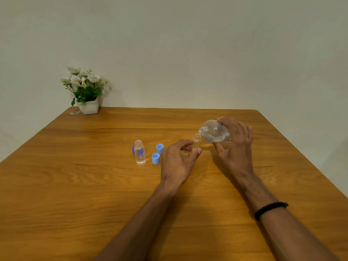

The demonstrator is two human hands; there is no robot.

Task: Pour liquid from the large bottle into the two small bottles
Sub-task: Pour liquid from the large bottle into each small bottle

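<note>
1. While we look down at the wooden table [75,185], we see our right hand [235,147] holding the large bottle [214,131] above the table, a little right of the middle.
2. The grip of this hand is closed around the body of the bottle: the fingers lie over the top and the thumb comes from below.
3. The large bottle is tilted almost flat, with its open mouth pointing left, just above the mouth of one small bottle [196,142]. Clear liquid lies along its lower side.
4. Our left hand [177,161] holds this small bottle, which stands upright. The grip is a light pinch: the thumb and the fingers curl around the lower part, so most of this bottle is hidden.
5. We cannot tell how much liquid is inside it.
6. The second small bottle [140,152] stands upright and alone to the left, without a cap, well apart from our hands.
7. Two blue caps [157,153] lie just to the right of it, and another blue cap [133,149] shows partly behind it.
8. On our right wrist there is a black band [271,210].
9. A white pot with flowers [84,91] stands at the far left corner of the table, near the wall.
</note>
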